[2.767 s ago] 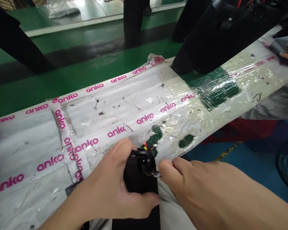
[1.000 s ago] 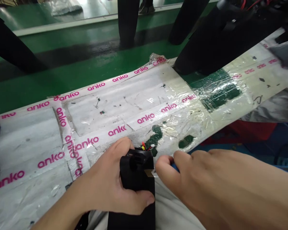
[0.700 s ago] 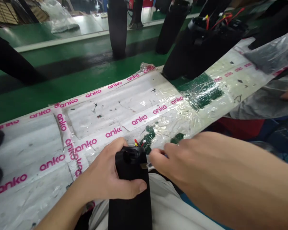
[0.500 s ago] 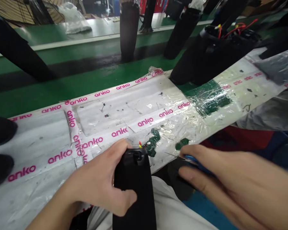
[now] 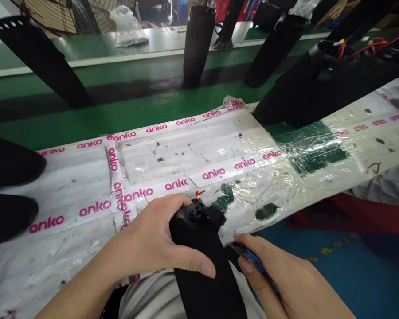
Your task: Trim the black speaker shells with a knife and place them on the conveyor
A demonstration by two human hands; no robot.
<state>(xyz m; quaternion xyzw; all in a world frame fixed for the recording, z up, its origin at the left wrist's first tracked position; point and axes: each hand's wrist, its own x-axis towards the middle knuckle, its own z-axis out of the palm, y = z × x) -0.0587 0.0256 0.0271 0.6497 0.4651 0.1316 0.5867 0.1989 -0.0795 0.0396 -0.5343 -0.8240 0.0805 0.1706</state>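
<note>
My left hand (image 5: 153,239) is wrapped around a black fabric-covered tube (image 5: 206,261), its thumb across the front. The tube leans over my lap, its upper end toward the bench edge. A dark plastic end with a recess (image 5: 196,212) tops it, and short red and yellow wires (image 5: 198,195) stick out there. Beside that end, a loose black fabric flap (image 5: 216,217) spreads to the right. In my right hand (image 5: 269,270) is a blue-handled knife (image 5: 252,257), pinched between thumb and fingers. Its thin metal blade lies close to the tube's right side; whether it touches the fabric I cannot tell.
White sheeting with pink-lettered tape (image 5: 176,155) covers the bench. Two dark rounded ends (image 5: 13,186) lie at left. Similar black tubes (image 5: 199,44) stand along the green conveyor (image 5: 136,106); one pair (image 5: 319,88) has red wires. A red stool (image 5: 352,212) is at right.
My right hand has come down and closer to the tube with the knife. The tube has tilted, and the fabric flap now shows by its upper end. The view has shifted left.
</note>
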